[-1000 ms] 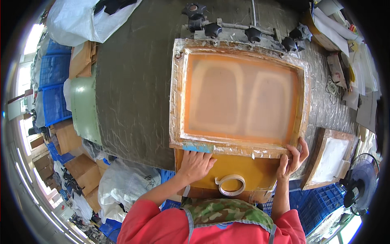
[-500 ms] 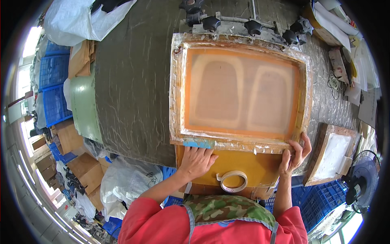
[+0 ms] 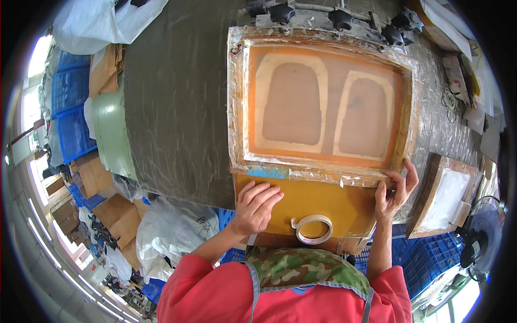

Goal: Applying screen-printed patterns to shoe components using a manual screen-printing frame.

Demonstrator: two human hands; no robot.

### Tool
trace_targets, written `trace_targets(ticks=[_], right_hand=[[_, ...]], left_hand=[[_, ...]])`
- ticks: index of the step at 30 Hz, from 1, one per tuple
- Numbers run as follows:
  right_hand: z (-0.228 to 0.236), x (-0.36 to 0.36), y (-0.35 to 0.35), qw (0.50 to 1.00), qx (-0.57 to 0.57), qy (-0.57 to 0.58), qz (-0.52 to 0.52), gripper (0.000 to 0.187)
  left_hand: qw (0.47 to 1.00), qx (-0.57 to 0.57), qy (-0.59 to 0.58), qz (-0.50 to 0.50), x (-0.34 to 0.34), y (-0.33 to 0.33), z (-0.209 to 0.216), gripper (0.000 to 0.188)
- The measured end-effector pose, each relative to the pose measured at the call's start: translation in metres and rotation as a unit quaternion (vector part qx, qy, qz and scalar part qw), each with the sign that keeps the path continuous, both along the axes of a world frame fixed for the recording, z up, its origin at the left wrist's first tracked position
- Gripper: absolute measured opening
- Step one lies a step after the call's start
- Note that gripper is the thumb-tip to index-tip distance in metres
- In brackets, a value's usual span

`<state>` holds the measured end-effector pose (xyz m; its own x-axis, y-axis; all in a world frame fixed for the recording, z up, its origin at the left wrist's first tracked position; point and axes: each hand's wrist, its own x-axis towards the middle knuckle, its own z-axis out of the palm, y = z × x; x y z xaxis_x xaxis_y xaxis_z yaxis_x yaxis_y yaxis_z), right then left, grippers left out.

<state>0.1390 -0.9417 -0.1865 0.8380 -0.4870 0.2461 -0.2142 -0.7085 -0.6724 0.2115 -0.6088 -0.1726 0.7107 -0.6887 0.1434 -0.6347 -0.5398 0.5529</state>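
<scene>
- Head view: the left hand [image 3: 255, 208] is relaxed, its fingers slightly parted and gripping nothing, over the amber board [image 3: 328, 202]; whether they touch it I cannot tell.
- Right hand [image 3: 392, 201]: fingers and thumb grasp the near right corner of the wooden frame [image 3: 235, 102], the thumb at its near edge.
- The frame lies beyond the left fingers, its near edge running from just ahead of their tips across to the right fingers.
- A blue strip [image 3: 265, 173] covers part of that edge, just past the left fingertips.
- The mesh [image 3: 293, 102], with two pale arched outlines, lies farther out from both sets of fingers.
- Black knobs [image 3: 341, 20] line the frame's far edge, well apart from the fingers.
- Between the two hands there is open room; the tape roll [image 3: 329, 230] sits nearer the body.
- Left of the left fingers, the grey surface [image 3: 177, 107] spreads wide.
- Right of the right fingers, a small framed panel [image 3: 441, 196] narrows the room.
</scene>
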Motion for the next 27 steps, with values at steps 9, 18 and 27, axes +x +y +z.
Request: trace_targets(ticks=[9, 18, 27], right_hand=[[-0.005, -0.003, -0.003, 1.000, 0.010, -0.018, 0.004, 0.030], [-0.003, -0.005, -0.002, 1.000, 0.009, 0.007, -0.009, 0.030], [0.003, -0.004, 0.000, 0.999, 0.034, 0.027, -0.027, 0.026]], left_hand=[[0.990, -0.099, 0.010, 0.097, 0.008, 0.002, 0.000, 0.020], [0.958, -0.127, -0.023, 0.257, 0.028, 0.006, -0.009, 0.025], [0.958, -0.112, 0.021, 0.262, 0.031, 0.001, -0.012, 0.026]])
